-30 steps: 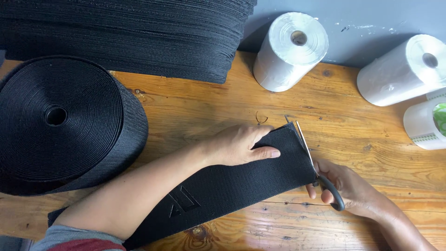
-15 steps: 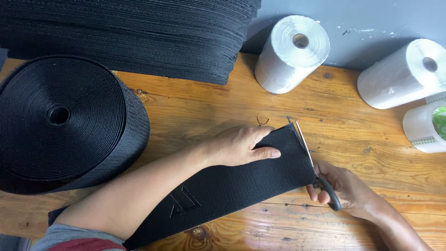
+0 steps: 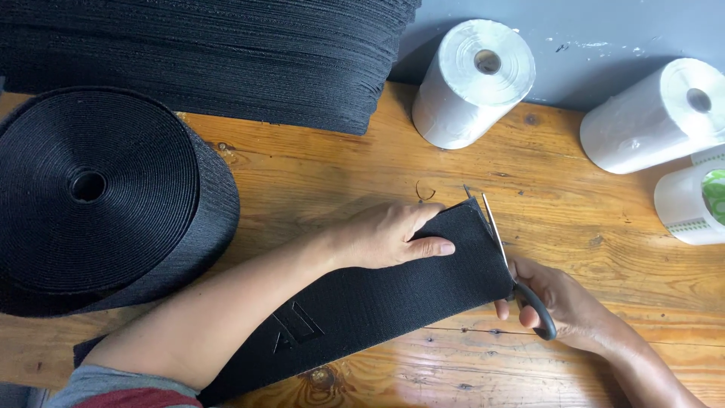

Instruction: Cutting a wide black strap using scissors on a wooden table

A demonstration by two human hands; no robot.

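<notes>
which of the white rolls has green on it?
The roll at the far right edge, only partly in frame: its end face shows a green patch. The other two white rolls, back centre and back right, are plain white with open cores.

Matt black woven strap, shiny metal scissors, glossy varnished wooden table, white plastic-film rolls.

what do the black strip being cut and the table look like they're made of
Black strip: apparently woven elastic or webbing; matte, finely ribbed, bends without creasing. Table: wood, likely varnished; visible grain, knots and a slight sheen.
</notes>
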